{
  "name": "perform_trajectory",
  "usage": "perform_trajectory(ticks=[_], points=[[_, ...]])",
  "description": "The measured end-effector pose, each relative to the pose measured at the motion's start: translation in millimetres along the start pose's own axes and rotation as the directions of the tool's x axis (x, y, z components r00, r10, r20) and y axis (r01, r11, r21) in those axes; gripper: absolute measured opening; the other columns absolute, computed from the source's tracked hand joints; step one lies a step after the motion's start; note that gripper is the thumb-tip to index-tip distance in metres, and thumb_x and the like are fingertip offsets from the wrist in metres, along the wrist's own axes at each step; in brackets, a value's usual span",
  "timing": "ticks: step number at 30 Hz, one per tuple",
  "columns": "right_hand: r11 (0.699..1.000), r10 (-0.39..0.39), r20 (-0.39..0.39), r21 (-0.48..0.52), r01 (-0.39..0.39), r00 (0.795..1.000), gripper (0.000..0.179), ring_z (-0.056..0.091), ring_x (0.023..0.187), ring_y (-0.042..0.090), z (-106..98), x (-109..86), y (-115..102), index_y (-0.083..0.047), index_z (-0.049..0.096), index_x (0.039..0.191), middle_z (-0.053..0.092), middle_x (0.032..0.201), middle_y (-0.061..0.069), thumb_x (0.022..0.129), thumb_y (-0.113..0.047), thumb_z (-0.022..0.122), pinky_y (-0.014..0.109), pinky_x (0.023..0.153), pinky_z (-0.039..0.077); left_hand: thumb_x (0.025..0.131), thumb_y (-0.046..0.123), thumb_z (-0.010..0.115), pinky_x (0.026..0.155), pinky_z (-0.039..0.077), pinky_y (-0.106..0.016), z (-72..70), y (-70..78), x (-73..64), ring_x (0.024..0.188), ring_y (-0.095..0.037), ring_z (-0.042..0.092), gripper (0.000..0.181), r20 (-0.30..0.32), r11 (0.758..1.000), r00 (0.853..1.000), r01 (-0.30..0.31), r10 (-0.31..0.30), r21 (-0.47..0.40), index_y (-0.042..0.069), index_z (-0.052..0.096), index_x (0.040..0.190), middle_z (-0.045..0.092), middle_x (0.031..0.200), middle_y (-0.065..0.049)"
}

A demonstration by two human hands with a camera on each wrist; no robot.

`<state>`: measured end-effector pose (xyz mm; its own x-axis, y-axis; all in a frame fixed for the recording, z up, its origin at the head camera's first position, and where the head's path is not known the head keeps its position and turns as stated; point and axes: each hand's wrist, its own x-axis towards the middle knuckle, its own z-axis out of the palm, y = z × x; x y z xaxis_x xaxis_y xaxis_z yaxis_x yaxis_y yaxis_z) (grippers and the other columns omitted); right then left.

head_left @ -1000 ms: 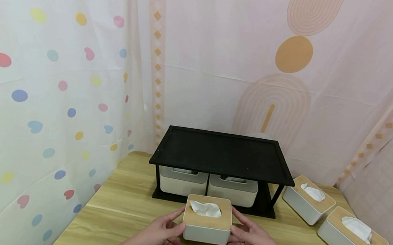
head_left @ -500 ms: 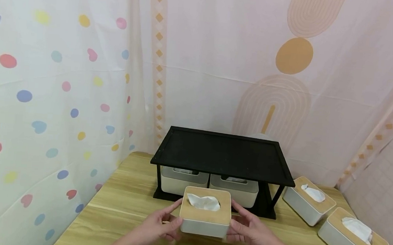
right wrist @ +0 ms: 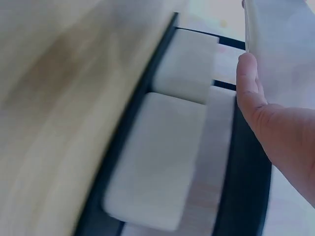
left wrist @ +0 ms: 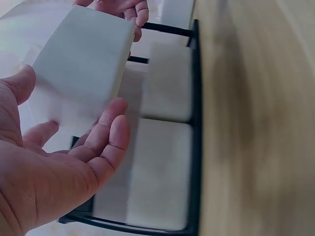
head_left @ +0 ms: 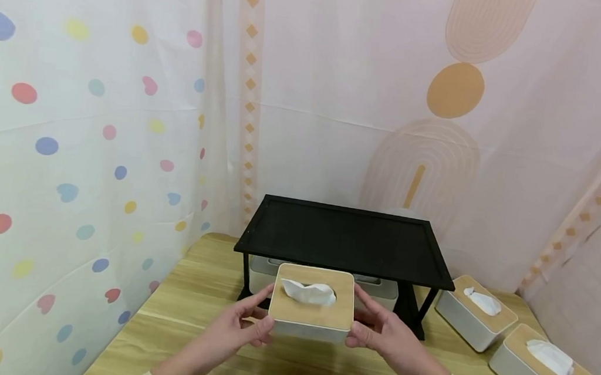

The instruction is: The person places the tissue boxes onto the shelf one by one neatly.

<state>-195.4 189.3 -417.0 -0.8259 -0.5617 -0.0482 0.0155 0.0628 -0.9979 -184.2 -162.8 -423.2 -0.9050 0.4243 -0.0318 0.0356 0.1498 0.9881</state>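
Note:
Between both hands a tissue box [head_left: 291, 309] with a light wood lid and pale grey sides is held up off the table, a white tissue [head_left: 309, 293] poking from its slot. My left hand [head_left: 231, 329] grips its left side, and the right hand [head_left: 391, 343] grips its right side, thumbs toward the near face. In the left wrist view the box's pale side [left wrist: 86, 54] lies between thumb and fingers. Behind it stands a black two-tier rack [head_left: 346, 238]. On the rack's lower tier sit two more tissue boxes [right wrist: 157, 157], partly hidden by the held box and top shelf in the head view.
Right of the rack, two longer tissue boxes with wood lids stand on the table, one farther back [head_left: 473, 313] and one nearer [head_left: 542, 371]. Patterned curtains [head_left: 313, 94] hang behind and at the sides of the wood-grain table [head_left: 163, 318].
Both hands have raised the tissue box from near the table and carried it forward, so it now overlaps the rack's front edge in the head view. The camera view shifted slightly.

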Motion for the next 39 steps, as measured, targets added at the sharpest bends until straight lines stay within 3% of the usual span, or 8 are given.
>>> perform_trajectory(ticks=[11, 20, 26, 32, 39], points=[[0.973, -0.142, -0.066, -0.195, 0.127, 0.988, 0.079, 0.062, 0.136, 0.038, 3.7, 18.3, -38.4, -0.031, 0.015, 0.173, 0.037, 0.168, 0.031, 0.110, -0.027, 0.063, 0.036, 0.102, 0.061, 0.109, 0.025, 0.065, 0.089, 0.062, -0.030, -14.8, 39.2, -1.4, 0.100, -0.023, 0.077, 0.071, -0.092, 0.989, 0.986, -0.132, 0.139, 0.072, 0.014, 0.031, 0.170, 0.062, 0.137, -0.031], [0.935, -0.182, -0.109, -0.327, 0.138, 0.977, 0.075, 0.049, 0.152, 0.036, 7.4, 45.0, -57.3, -0.034, 0.016, 0.172, 0.045, 0.168, 0.015, 0.111, -0.036, 0.060, 0.045, 0.113, 0.054, 0.110, 0.031, 0.063, 0.088, 0.063, -0.033, -28.8, 51.3, 22.1, 0.098, -0.026, 0.078, 0.071, -0.185, 0.996, 0.980, -0.066, 0.075, 0.052, 0.016, 0.030, 0.170, 0.064, 0.133, -0.024], [0.946, -0.155, -0.127, -0.305, 0.110, 0.980, 0.071, 0.047, 0.154, 0.037, 4.6, 56.8, -61.1, -0.028, 0.018, 0.172, 0.042, 0.170, 0.015, 0.113, -0.039, 0.055, 0.053, 0.118, 0.049, 0.110, 0.041, 0.061, 0.085, 0.063, -0.035, -31.7, 55.4, 34.7, 0.091, -0.022, 0.077, 0.071, -0.210, 0.995, 0.976, -0.032, 0.052, 0.099, 0.019, 0.030, 0.170, 0.066, 0.129, -0.021], [0.947, -0.139, -0.188, -0.312, 0.075, 0.972, 0.068, 0.061, 0.139, 0.031, 3.0, 62.6, -65.0, -0.029, 0.023, 0.172, 0.052, 0.163, 0.014, 0.113, -0.043, 0.054, 0.058, 0.119, 0.047, 0.109, 0.045, 0.061, 0.080, 0.062, -0.033, -31.6, 60.4, 42.4, 0.086, -0.021, 0.076, 0.070, -0.232, 0.995, 0.972, -0.008, 0.032, 0.103, 0.022, 0.032, 0.169, 0.066, 0.128, -0.023], [0.946, -0.181, -0.330, -0.317, 0.072, 0.926, 0.061, 0.074, 0.119, 0.022, 11.4, 74.2, -77.1, -0.027, 0.039, 0.167, 0.069, 0.144, 0.014, 0.110, -0.041, 0.060, 0.048, 0.101, 0.061, 0.108, 0.053, 0.059, 0.072, 0.059, -0.031, -32.7, 72.6, 47.7, 0.079, -0.019, 0.077, 0.071, -0.302, 0.988, 0.953, 0.029, 0.018, 0.151, 0.025, 0.035, 0.169, 0.067, 0.128, -0.021]])
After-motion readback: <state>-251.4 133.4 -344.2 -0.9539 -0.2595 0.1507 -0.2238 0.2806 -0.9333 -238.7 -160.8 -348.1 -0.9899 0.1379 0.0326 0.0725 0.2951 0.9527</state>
